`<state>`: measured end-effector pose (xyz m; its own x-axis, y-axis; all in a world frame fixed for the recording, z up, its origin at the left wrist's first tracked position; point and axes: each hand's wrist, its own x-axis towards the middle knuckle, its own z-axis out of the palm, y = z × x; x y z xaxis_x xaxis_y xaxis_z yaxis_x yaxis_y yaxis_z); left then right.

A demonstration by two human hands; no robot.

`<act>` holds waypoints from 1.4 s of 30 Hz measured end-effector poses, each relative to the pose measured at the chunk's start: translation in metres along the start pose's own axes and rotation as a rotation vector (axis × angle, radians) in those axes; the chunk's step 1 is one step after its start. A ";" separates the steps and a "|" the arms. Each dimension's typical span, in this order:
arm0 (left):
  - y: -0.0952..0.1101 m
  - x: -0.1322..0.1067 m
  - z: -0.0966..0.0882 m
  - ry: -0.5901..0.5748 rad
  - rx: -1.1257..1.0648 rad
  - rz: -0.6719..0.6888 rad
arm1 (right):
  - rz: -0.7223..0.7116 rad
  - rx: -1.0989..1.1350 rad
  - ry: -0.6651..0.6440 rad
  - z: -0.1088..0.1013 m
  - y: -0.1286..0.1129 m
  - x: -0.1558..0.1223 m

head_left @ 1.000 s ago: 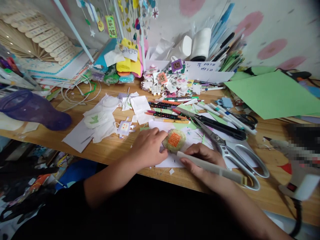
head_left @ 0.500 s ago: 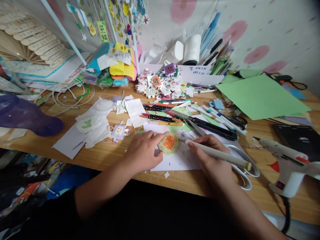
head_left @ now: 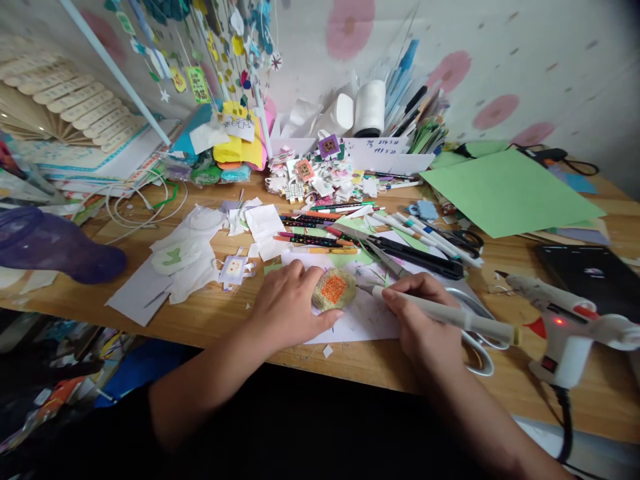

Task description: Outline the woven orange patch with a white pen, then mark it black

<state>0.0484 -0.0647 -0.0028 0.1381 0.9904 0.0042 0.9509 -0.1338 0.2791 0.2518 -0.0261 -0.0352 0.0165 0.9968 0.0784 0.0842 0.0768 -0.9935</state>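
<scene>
1. The round woven piece (head_left: 335, 291) sits over white paper (head_left: 373, 325) — probably light, slightly soft, best taken by its rim, clear of the orange square (head_left: 332, 288).
2. The left hand (head_left: 286, 303) grasps its left edge, thumb below.
3. The right hand (head_left: 431, 320) grips a white marker (head_left: 465, 318), tip beside the piece.

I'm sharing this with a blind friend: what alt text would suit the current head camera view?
A left hand grips a round, pale-green piece with an orange centre over paper, while the right hand holds a white pen-like tool pointed toward it. Around them on a wooden table lie pens, scissors, a glue gun and a green sheet.
</scene>
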 end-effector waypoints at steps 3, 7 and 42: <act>0.013 0.005 0.000 0.015 0.094 -0.022 | -0.006 0.003 -0.005 0.000 0.000 -0.001; 0.021 0.012 -0.001 -0.007 0.204 -0.011 | -0.006 0.000 -0.019 -0.001 0.001 0.000; -0.007 0.018 -0.009 -0.160 -0.021 0.054 | 0.019 -0.205 -0.133 0.005 -0.012 0.001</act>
<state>0.0415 -0.0451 0.0037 0.2327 0.9635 -0.1327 0.9352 -0.1843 0.3024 0.2454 -0.0263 -0.0233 -0.1098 0.9934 0.0345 0.2859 0.0648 -0.9561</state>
